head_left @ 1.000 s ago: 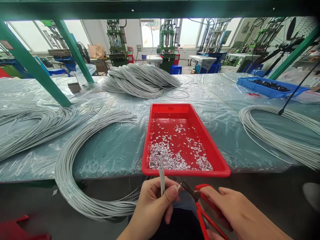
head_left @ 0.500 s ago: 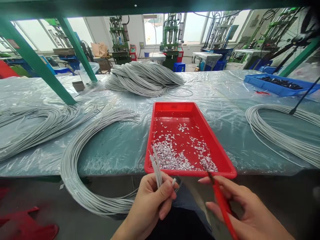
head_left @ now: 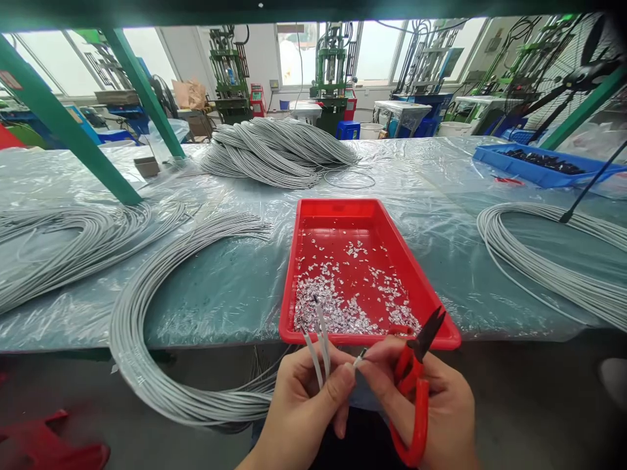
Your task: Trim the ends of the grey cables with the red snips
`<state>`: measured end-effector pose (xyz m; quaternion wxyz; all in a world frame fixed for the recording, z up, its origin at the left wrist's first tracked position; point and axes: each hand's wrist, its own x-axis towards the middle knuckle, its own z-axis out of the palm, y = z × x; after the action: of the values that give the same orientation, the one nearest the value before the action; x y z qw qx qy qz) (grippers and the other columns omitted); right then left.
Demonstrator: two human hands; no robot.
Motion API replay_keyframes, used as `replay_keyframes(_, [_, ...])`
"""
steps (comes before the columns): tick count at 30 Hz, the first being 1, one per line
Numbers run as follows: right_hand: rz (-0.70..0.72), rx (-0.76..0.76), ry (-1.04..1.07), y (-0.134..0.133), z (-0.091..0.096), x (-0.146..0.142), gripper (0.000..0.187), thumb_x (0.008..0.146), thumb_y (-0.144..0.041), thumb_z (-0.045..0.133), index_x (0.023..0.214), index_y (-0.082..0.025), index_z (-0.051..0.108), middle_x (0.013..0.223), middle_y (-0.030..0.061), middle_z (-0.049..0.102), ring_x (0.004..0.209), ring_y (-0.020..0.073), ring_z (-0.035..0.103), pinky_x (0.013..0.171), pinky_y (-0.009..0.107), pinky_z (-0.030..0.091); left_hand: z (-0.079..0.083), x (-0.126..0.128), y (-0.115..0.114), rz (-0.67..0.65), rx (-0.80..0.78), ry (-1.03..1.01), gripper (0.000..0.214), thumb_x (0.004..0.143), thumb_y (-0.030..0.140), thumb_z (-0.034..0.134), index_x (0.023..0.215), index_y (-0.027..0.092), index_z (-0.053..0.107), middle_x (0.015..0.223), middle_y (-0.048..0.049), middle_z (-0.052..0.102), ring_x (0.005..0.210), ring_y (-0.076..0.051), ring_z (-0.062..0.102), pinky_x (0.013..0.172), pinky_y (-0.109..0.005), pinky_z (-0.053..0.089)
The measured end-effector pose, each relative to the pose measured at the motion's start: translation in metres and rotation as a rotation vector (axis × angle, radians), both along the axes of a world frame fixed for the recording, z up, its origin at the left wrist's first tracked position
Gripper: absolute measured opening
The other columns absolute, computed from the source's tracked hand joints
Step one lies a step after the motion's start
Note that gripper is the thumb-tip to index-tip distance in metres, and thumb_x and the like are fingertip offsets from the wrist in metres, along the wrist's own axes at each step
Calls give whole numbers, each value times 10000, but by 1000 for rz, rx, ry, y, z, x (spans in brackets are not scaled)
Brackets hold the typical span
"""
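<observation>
My left hand (head_left: 306, 408) is closed around grey cable ends (head_left: 318, 339), which stick up between thumb and fingers in front of the red tray (head_left: 304, 261). My right hand (head_left: 426, 405) holds red-handled snips (head_left: 416, 378), blades pointing up and right over the tray's near rim. Its thumb and forefinger pinch the tip of one cable end (head_left: 360, 359) coming from my left hand. The tray holds several silvery foil scraps (head_left: 347, 300). The cables run down to a grey cable bundle (head_left: 161, 326) looping off the table edge on the left.
Plastic sheet covers the table (head_left: 235, 281). Grey cable coils lie at left (head_left: 73, 241), at the back (head_left: 279, 153) and at right (head_left: 548, 261). A blue tray (head_left: 543, 166) with dark parts sits far right. Green frame posts (head_left: 68, 130) rise at left. Machines stand behind.
My right hand has turned the snips upright in its palm and come in to pinch a cable tip at my left hand. The left hand has stayed in place with the cables.
</observation>
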<state>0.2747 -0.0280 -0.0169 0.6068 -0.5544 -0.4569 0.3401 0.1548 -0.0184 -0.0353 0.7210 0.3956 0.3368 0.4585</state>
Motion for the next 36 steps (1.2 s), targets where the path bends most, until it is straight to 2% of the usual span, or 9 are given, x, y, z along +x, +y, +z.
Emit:
replay_keyframes(7, [50, 42, -60, 1, 5, 9, 101, 684, -196, 716, 615, -234, 652, 546, -49, 559, 480, 80, 475, 479, 178, 368, 9, 8, -4, 251, 105, 168, 183, 749, 342, 736, 734, 159, 743, 576, 6, 472, 424, -16, 407, 432, -154, 287])
replay_keyframes(11, [95, 106, -96, 1, 4, 14, 98, 686, -174, 709, 635, -229, 646, 555, -58, 545, 479, 58, 471, 479, 147, 361, 4, 3, 0, 246, 318, 293, 77, 792, 221, 689, 777, 187, 756, 591, 3, 489, 472, -39, 433, 456, -165, 330])
replay_keyframes(15, [144, 155, -177, 3, 2, 20, 95, 734, -189, 688, 683, -224, 616, 552, -71, 513, 466, 42, 439, 458, 122, 348, -5, 1, 2, 276, 608, 369, 184, 815, 113, 642, 906, 245, 732, 636, 22, 496, 532, -50, 462, 503, -168, 369])
replay_keyframes(22, [269, 188, -347, 1, -7, 26, 92, 824, -184, 625, 776, -228, 561, 611, -69, 533, 478, 61, 497, 453, 124, 423, -7, 7, 1, 422, 726, 454, 199, 796, 73, 641, 896, 236, 695, 648, 32, 505, 556, -58, 480, 494, -148, 372])
replay_keyframes(25, [226, 189, -342, 2, -10, 24, 124, 834, -220, 623, 720, -209, 577, 590, -54, 558, 482, 65, 527, 461, 116, 438, -4, 5, 4, 424, 582, 418, 116, 784, 112, 668, 820, 219, 695, 656, 29, 524, 508, -38, 467, 452, -127, 352])
replay_keyframes(26, [208, 180, -352, 3, -11, 25, 127, 832, -212, 627, 713, -204, 585, 577, -52, 564, 484, 65, 538, 465, 108, 442, -4, 4, 4, 377, 455, 379, 33, 802, 174, 671, 794, 199, 690, 624, 29, 515, 467, -30, 446, 431, -126, 336])
replay_keyframes(29, [183, 150, -373, 6, -11, 31, 25, 829, -210, 639, 806, -202, 643, 583, -40, 592, 474, 67, 562, 452, 96, 448, -3, 2, 7, 107, 137, 265, 254, 860, 374, 619, 794, 130, 651, 485, 46, 427, 370, -20, 380, 399, -134, 303])
replay_keyframes(33, [377, -71, -206, 10, -2, 38, 120, 843, -295, 632, 873, -190, 681, 617, -11, 608, 527, 80, 569, 495, 127, 459, -4, -2, 9, -19, 54, 177, 326, 855, 433, 614, 813, 109, 620, 605, 14, 515, 374, 3, 393, 386, -116, 268])
replay_keyframes(36, [485, -305, 71, 15, 6, 33, 252, 835, -374, 645, 749, -141, 601, 504, -40, 447, 458, 49, 389, 433, 144, 319, -4, -3, 8, -66, 53, 141, 311, 858, 417, 615, 808, 110, 621, 680, -13, 561, 387, 6, 418, 384, -110, 266])
